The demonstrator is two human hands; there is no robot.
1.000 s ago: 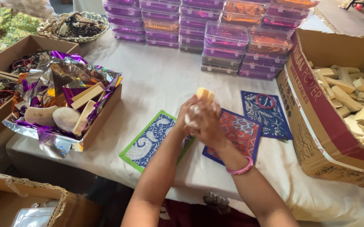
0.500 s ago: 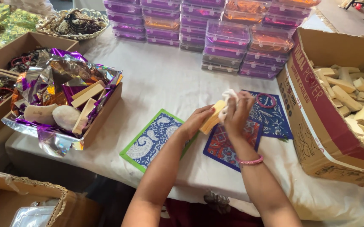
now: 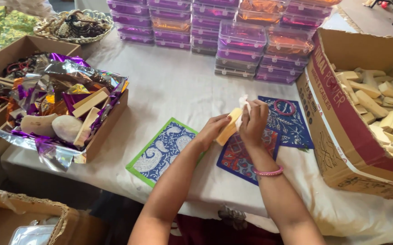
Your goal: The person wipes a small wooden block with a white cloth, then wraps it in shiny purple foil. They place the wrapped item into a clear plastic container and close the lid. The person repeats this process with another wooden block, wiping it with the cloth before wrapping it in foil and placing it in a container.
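Note:
My left hand [image 3: 213, 130] grips a pale yellow wooden stick [image 3: 228, 127] by its lower end. My right hand [image 3: 253, 122] presses a small white cloth [image 3: 243, 105] against the stick's upper end. Both hands hover over printed cloth mats on the white table: a green-bordered blue one [image 3: 162, 152] to the left, a red and blue one [image 3: 242, 156] under my right wrist, and a dark blue one [image 3: 291, 120] to the right with a red bangle [image 3: 284, 107] lying on it.
A big cardboard box [image 3: 341, 131] of similar wooden sticks stands at the right. A foil-lined box [image 3: 108, 129] with sticks and pale stones sits at the left. Stacks of purple and orange lidded containers [image 3: 242, 45] line the back. A basket [image 3: 72, 22] stands far left.
My hands have moved right and a little away from me, from above the green-bordered mat to above the red and blue one, still working the cloth on the stick.

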